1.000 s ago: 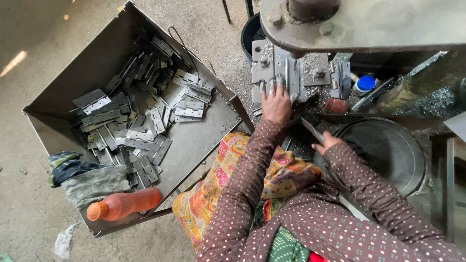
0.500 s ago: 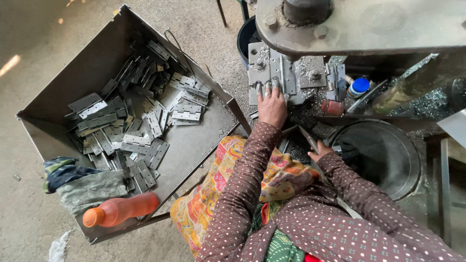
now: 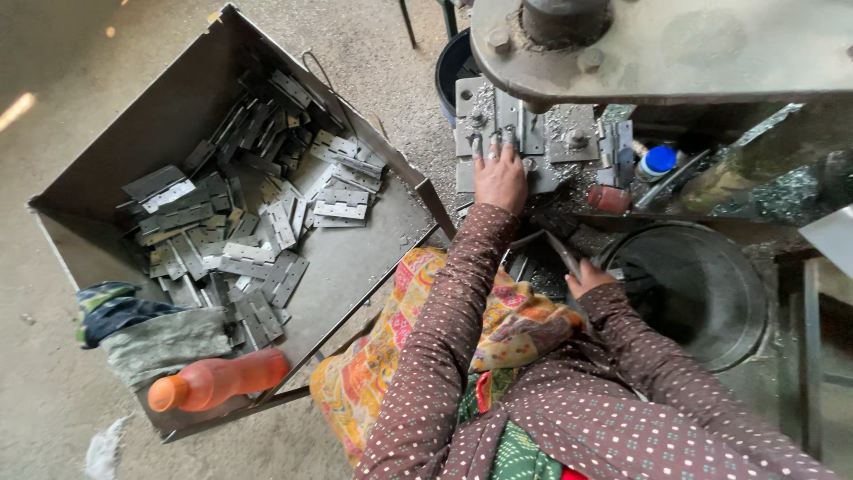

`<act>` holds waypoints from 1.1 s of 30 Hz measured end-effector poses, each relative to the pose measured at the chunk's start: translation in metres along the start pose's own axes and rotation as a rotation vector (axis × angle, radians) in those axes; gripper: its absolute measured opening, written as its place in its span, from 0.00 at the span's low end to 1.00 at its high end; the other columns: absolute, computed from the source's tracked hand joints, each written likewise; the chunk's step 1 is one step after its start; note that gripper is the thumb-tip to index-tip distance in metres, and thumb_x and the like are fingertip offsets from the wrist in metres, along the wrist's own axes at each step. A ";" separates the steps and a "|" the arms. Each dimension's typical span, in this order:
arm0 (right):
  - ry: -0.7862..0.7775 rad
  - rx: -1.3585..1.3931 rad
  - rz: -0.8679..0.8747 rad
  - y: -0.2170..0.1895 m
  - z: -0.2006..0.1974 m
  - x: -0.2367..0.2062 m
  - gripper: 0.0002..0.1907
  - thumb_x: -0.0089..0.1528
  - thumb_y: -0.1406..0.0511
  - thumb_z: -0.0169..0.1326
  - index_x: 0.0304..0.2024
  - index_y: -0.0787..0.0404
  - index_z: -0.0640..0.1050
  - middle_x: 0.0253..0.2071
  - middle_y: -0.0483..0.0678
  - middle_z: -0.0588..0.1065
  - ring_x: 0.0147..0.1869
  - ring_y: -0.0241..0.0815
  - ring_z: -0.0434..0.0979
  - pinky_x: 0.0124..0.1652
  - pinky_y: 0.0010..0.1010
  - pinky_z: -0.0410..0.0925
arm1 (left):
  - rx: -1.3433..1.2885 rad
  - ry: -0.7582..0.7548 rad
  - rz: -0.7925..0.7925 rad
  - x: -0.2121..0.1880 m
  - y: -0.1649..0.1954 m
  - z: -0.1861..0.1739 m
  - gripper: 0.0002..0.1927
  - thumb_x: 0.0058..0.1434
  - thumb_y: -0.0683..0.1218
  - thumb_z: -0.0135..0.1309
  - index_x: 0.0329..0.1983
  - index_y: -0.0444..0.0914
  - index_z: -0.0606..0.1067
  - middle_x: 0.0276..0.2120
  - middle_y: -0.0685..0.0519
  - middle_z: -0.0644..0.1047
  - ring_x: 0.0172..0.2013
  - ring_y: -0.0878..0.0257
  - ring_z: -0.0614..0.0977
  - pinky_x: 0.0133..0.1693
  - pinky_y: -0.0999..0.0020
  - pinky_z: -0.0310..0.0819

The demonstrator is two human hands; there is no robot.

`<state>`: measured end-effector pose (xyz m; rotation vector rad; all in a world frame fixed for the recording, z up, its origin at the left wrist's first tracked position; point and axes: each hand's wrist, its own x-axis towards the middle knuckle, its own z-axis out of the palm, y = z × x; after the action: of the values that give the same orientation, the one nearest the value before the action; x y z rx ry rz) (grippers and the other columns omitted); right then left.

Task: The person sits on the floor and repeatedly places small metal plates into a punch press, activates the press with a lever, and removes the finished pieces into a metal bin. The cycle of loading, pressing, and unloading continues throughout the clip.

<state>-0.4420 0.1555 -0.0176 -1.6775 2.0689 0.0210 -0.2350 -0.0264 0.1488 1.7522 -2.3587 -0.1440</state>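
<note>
My left hand (image 3: 499, 176) reaches forward onto the metal bed of a press machine (image 3: 533, 142), fingers spread over a flat metal piece under the machine head (image 3: 657, 40). My right hand (image 3: 588, 277) sits lower, near my lap, closed around a thin dark metal strip (image 3: 563, 253) that points up and left. Both arms wear brown dotted sleeves. A colourful cloth (image 3: 418, 347) covers my lap.
A large metal bin (image 3: 355, 267) at left holds several flat hinge plates (image 3: 240, 231), an orange bottle (image 3: 218, 378) and folded cloth (image 3: 142, 333). A round metal pan (image 3: 689, 293) stands at right. A blue-capped bottle (image 3: 656, 163) and metal shavings lie by the machine.
My left hand stays on the machine bed, shifting only slightly. My right hand has drawn a little lower and nearer my lap with the strip.
</note>
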 end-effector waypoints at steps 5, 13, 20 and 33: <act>-0.102 0.044 -0.046 0.000 -0.021 0.017 0.32 0.57 0.45 0.60 0.49 0.63 0.72 0.43 0.64 0.78 0.47 0.65 0.79 0.47 0.51 0.72 | 0.017 -0.006 0.022 -0.010 -0.003 -0.002 0.15 0.65 0.43 0.43 0.49 0.36 0.78 0.64 0.45 0.70 0.67 0.48 0.69 0.68 0.37 0.51; -0.173 0.082 0.000 -0.003 -0.044 0.013 0.28 0.61 0.46 0.57 0.47 0.63 0.73 0.38 0.62 0.79 0.42 0.61 0.82 0.44 0.47 0.74 | -0.001 -0.076 -0.042 0.034 -0.016 0.006 0.17 0.67 0.43 0.40 0.51 0.37 0.79 0.69 0.48 0.66 0.70 0.50 0.65 0.69 0.40 0.48; 0.072 0.043 -0.099 -0.001 -0.001 0.000 0.27 0.64 0.48 0.52 0.50 0.64 0.72 0.43 0.64 0.78 0.46 0.68 0.79 0.45 0.54 0.72 | 0.013 -0.010 0.006 0.010 -0.012 0.004 0.16 0.68 0.46 0.41 0.46 0.38 0.80 0.67 0.46 0.68 0.70 0.49 0.63 0.70 0.44 0.47; -0.186 -0.210 0.036 -0.010 -0.124 0.015 0.31 0.65 0.46 0.55 0.54 0.65 0.72 0.45 0.70 0.79 0.49 0.73 0.80 0.48 0.59 0.71 | -0.095 0.461 -0.464 -0.158 -0.174 0.018 0.30 0.60 0.47 0.56 0.66 0.37 0.67 0.62 0.42 0.67 0.62 0.47 0.68 0.65 0.47 0.57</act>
<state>-0.4782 0.1023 0.0897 -1.6862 2.0126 0.4035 -0.0319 0.0729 0.0814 1.9963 -1.5860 0.0751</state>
